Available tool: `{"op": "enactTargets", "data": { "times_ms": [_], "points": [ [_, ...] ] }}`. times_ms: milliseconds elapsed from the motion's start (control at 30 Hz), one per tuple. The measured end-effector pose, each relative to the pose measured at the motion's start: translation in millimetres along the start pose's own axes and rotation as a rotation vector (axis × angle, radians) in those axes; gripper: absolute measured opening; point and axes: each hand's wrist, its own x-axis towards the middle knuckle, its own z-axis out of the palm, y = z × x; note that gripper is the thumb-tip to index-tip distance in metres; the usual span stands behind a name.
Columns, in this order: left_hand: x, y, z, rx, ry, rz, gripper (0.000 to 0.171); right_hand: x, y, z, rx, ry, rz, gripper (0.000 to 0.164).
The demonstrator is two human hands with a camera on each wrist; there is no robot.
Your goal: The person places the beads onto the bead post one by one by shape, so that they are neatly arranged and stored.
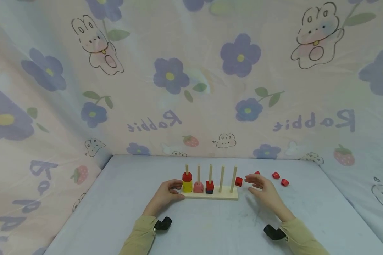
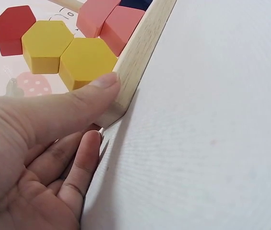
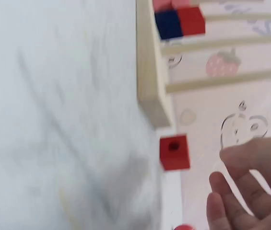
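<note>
Left hand (image 1: pixel 167 194) pinches the end of pale wooden peg board (image 1: pixel 210 197); relaxed, empty right hand (image 1: pixel 265 191) hovers beside red holed cube (image 1: pixel 238 181), judged light, rigid, best gripped by its sides.

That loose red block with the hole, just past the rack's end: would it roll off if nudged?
Probably not: the red block shows flat faces and straight edges, so it would more likely slide or tip. It looks stiff, its crisp corners suggesting it won't squash. It's probably light, being small beside the right hand.
</note>
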Motion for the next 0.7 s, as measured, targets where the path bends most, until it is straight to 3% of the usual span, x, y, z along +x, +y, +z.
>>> {"op": "enactTargets", "data": {
  "times_ms": [233,400,700],
  "points": [
    [0.4,1.0,-0.1,-0.003,-0.002,-0.006,0.054,19,19,1,-0.043,-0.083,-0.037,0.040],
    [-0.2,1.2,-0.4,-0.011,-0.002,0.011,0.054,34,21,7,-0.063,-0.146,-0.065,0.037],
    [0.4,1.2,0.1,0.000,-0.004,0.010,0.054,43,24,12,-0.147,-0.214,-0.040,0.043]
  ]
}}
